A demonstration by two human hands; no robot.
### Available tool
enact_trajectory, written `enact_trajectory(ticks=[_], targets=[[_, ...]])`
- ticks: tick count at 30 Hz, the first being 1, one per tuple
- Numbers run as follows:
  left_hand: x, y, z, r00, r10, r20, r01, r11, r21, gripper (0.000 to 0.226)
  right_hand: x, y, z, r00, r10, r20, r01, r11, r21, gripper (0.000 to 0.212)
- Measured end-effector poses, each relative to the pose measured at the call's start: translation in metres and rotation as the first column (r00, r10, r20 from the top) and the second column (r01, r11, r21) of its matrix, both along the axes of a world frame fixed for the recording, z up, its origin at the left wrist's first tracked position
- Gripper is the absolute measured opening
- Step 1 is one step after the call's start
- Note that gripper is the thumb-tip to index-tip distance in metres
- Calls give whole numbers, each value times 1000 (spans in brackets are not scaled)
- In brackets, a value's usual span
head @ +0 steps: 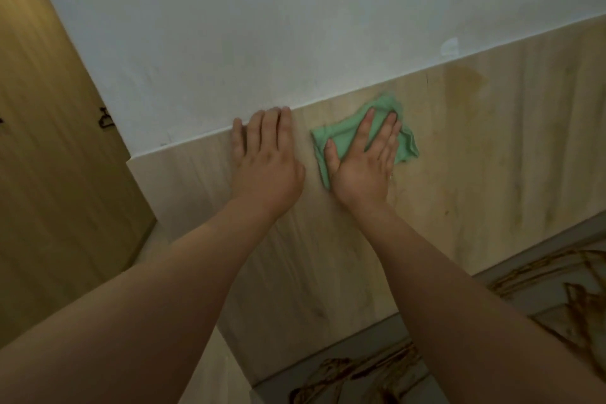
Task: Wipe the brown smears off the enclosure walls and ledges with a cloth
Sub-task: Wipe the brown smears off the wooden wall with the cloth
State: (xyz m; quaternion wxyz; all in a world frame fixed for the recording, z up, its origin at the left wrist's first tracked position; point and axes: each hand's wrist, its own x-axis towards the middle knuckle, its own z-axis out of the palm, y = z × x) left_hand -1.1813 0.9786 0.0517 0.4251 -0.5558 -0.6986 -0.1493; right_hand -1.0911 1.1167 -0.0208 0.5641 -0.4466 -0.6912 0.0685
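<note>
A crumpled green cloth (405,144) lies flat against the pale wood-grain wall panel (459,147). My right hand (364,161) presses it onto the panel with straight, spread fingers. My left hand (265,154) rests flat on the same panel just to the left, its fingertips at the panel's top ledge (328,100). A brownish smear (462,79) stains the panel up and to the right of the cloth, with fainter streaks running down below it.
Above the ledge rises a white wall (295,26). A wooden door (49,141) with a dark hook stands at the left. Brown-veined floor tiles (557,275) lie at the lower right, below the panel.
</note>
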Motion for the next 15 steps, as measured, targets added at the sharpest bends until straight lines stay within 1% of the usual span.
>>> enact_trajectory(ticks=[1,3,5,6,8,9,10,11,12,13,14,15], targets=[[0,5,-1,1000,3,-23,-4,1000,-13,83,2,0,-20,999,8,-36,-9,999,-46,93],[2,14,-2,998,45,-35,-47,997,-62,97,7,-5,-72,996,25,-85,-40,983,-179,93],[4,20,-1,996,81,-28,-83,993,-84,111,8,-17,-124,985,23,-173,-86,928,-362,96],[5,21,-1,995,92,-26,-94,992,-84,114,8,-23,-144,969,-9,-248,-110,879,-463,98],[6,21,-1,993,111,-25,-113,991,-79,114,6,-29,-160,925,-78,-371,-198,735,-649,96],[6,21,-1,992,119,-29,-121,990,-73,113,7,-29,-156,903,-102,-418,-253,660,-707,91],[7,22,-2,991,129,-33,-131,989,-64,111,7,-26,-145,881,-122,-456,-298,605,-738,88],[9,24,-3,990,138,-37,-140,989,-53,110,7,-23,-129,873,-121,-472,-321,587,-743,88],[10,24,-5,988,149,-41,-151,988,-42,109,5,-22,-111,876,-94,-474,-319,623,-714,88],[11,25,-7,988,151,-41,-152,988,-28,109,-1,-23,-92,889,-51,-456,-289,709,-643,88],[11,25,-8,988,148,-41,-149,989,-15,108,-9,-27,-76,914,15,-406,-249,811,-530,88],[11,25,-10,988,147,-46,-147,989,-3,108,-18,-33,-63,944,86,-319,-218,889,-404,90]])
